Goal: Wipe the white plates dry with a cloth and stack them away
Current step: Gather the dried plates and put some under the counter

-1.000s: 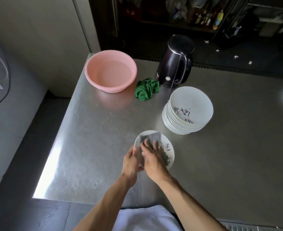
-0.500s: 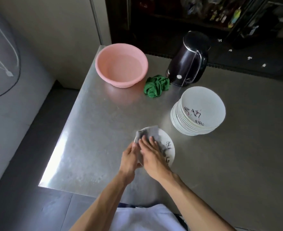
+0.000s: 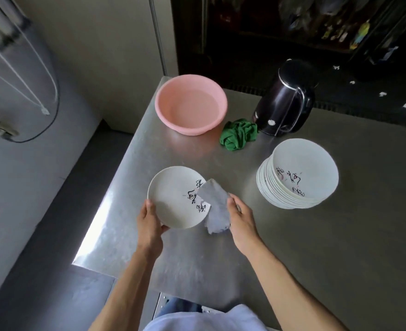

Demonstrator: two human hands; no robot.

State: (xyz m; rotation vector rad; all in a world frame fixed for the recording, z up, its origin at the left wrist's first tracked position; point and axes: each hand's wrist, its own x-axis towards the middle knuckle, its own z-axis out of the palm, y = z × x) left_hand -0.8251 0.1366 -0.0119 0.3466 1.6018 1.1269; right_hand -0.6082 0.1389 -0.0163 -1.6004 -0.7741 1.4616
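Gripping the white plate (image 3: pixel 173 199) by its lower-left rim with the left hand (image 3: pixel 149 222), centre frame, seemingly tilting it off the table (image 3: pixel 328 247). Holding the grey cloth (image 3: pixel 215 206) in the grip of the right hand (image 3: pixel 241 218), overlapping the plate's right edge. Leaving the plate stack (image 3: pixel 300 173) well apart, right of frame.

White plate (image 3: pixel 173 199) with black script, grey cloth (image 3: pixel 215 206), pink basin (image 3: pixel 190 130)

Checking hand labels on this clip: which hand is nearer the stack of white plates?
Right. The right hand, holding the grey cloth, is left of the stack of white plates, apart from it; the left hand grips the single plate by its left rim, farther off.
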